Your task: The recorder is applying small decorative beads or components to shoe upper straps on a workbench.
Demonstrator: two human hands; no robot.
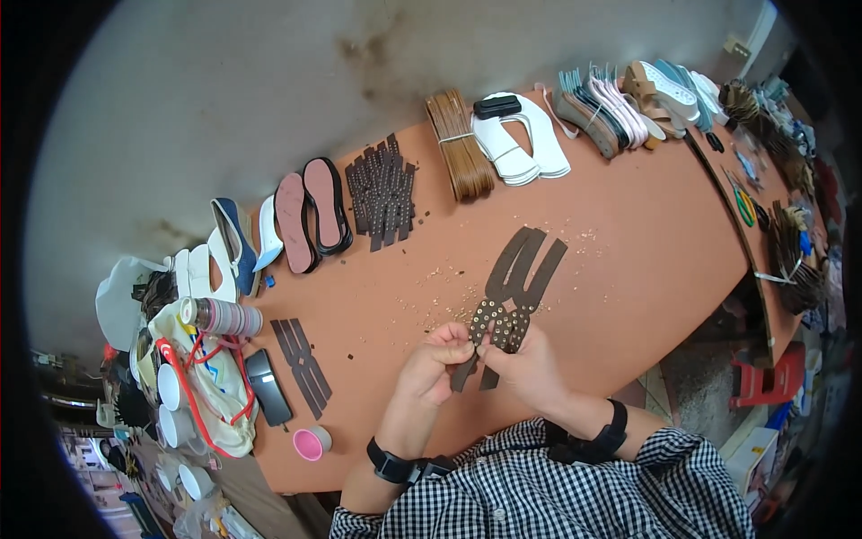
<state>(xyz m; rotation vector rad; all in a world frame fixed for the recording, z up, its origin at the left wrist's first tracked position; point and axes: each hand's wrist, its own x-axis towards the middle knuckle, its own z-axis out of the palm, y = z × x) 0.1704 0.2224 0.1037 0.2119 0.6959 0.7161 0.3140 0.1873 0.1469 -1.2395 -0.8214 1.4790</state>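
A dark brown sandal upper (pixel 521 278), cut into long strips and dotted with gold studs along its lower half, is held up over the table in front of me. My left hand (pixel 435 364) pinches its lower left edge between thumb and fingers. On the other side my right hand (pixel 530 370) grips the studded part, thumb on top, fingertips partly hidden beneath. Small gold studs (pixel 440 292) lie scattered on the table around the piece. Farther back rests a pile of similar studded dark strips (pixel 381 193). A plain slit dark piece (pixel 302 364) lies flat to the left.
The brown table (pixel 646 260) carries pink-topped soles (pixel 294 220), a tied bundle of brown strips (pixel 460 144), white cut pieces (pixel 539 135), and a row of shoes (pixel 664 90). Near its left edge are a phone (pixel 267 386), a pink cup (pixel 311 443) and a cloth bag (pixel 202 377).
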